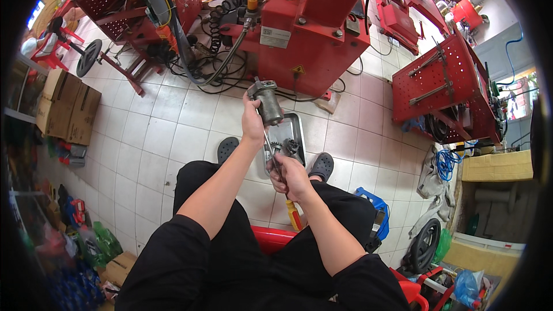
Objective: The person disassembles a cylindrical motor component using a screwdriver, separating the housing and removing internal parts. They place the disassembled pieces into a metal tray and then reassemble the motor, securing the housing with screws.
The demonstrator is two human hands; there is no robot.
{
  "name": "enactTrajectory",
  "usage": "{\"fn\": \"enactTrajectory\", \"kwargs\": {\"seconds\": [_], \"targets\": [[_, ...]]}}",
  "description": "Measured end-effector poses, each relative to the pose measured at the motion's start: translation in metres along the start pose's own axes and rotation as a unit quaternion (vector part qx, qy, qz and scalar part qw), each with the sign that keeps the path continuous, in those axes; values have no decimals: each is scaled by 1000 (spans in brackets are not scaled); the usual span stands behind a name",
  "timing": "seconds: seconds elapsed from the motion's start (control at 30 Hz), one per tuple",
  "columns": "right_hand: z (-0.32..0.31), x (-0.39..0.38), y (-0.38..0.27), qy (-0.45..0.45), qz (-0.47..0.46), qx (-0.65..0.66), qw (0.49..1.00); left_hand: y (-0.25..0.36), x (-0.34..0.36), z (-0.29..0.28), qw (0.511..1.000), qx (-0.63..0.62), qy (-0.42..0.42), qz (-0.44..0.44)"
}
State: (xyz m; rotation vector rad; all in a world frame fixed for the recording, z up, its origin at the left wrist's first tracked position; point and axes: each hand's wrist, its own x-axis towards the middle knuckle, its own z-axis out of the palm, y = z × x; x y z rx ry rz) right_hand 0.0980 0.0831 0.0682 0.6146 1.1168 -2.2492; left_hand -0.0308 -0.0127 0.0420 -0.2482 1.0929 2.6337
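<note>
My left hand point(252, 120) is closed round a grey cylindrical motor housing point(269, 107), which it holds tilted above a metal tray on the floor. In my right hand point(290, 177) is a screwdriver point(294, 216), gripped along its shaft. Its yellow and red handle hangs below my palm toward my lap, and the thin shaft points up to the lower end of the housing. The exact spot where its tip meets the housing is too small to make out. Dark metal parts point(291, 147) lie in the metal tray point(298, 126), partly hidden by my hands.
A red machine point(311, 52) stands ahead, with hoses and black cables point(213, 80) on the tiles. A red perforated cart point(438, 80) is at right, cardboard boxes point(68, 106) at left. A blue case point(377, 213) sits beside my right leg. My feet flank the tray.
</note>
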Motion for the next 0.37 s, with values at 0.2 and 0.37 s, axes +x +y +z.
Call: {"fn": "enactTrajectory", "kwargs": {"seconds": [0.2,0.37], "targets": [[1,-7,-4,-46,38,92,994,-3,1,-1,996,-60,-51,31],[6,-7,-2,-11,-6,39,999,-3,5,-5,993,-75,-76,55]]}}
